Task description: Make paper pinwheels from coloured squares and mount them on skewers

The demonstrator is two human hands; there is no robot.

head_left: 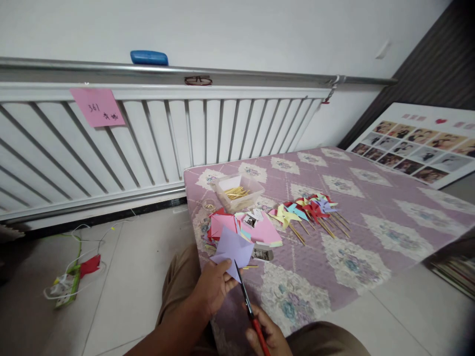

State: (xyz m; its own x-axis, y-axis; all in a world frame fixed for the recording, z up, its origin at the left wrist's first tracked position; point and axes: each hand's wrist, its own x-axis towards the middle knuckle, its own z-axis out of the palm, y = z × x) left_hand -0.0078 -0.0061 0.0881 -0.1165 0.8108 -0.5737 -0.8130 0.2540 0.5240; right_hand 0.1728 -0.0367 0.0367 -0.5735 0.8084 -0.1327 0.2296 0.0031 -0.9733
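My left hand pinches a square of purple paper at its near edge, above the front left of the bed-like table. In my right hand is a pair of scissors with red handles, its dark blades pointing up and away at the paper's near edge. Whether the blades are apart is hard to tell. Just behind lies a stack of coloured paper, pink on top, with red pieces at its left. Small boxes of metal pins sit beside the paper.
A clear plastic box holds thin wooden sticks, with a small round tub beside it. Several paper pinwheels on sticks lie to the right. A white radiator stands behind; cables lie on the floor at left.
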